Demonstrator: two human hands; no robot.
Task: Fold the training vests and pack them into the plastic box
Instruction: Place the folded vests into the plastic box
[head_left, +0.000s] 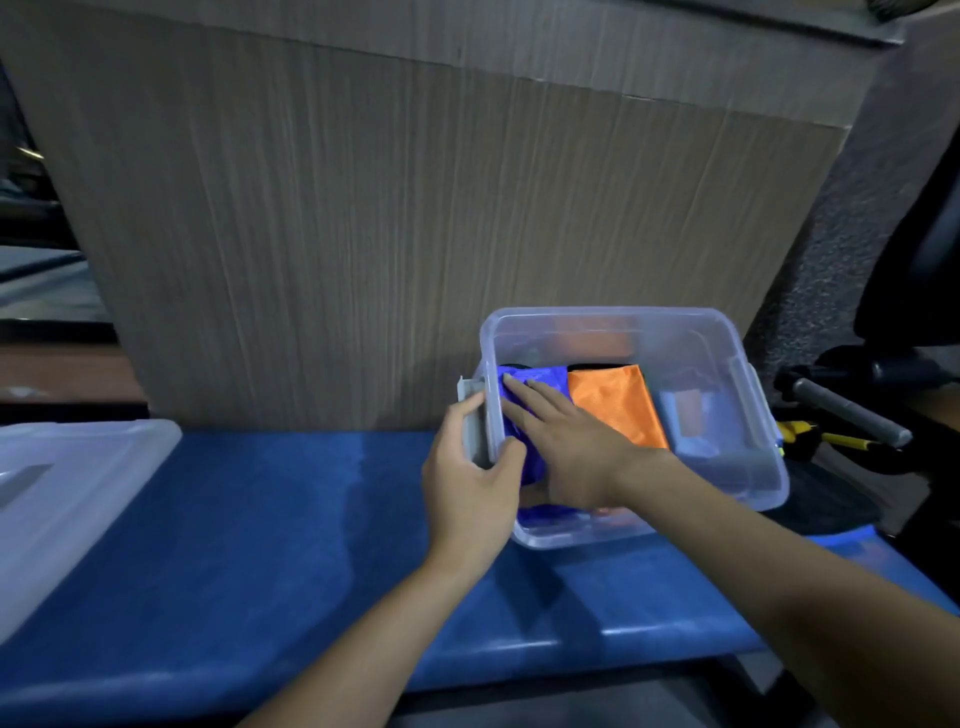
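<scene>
Pressing a blue vest into the plastic box, right of frame centre.
My left hand clasps the box's grey latch; my right hand lies flat, fingers released.

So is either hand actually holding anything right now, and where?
The left hand grips the clear plastic box by its grey side latch. The right hand only presses flat on the blue vest.
</scene>
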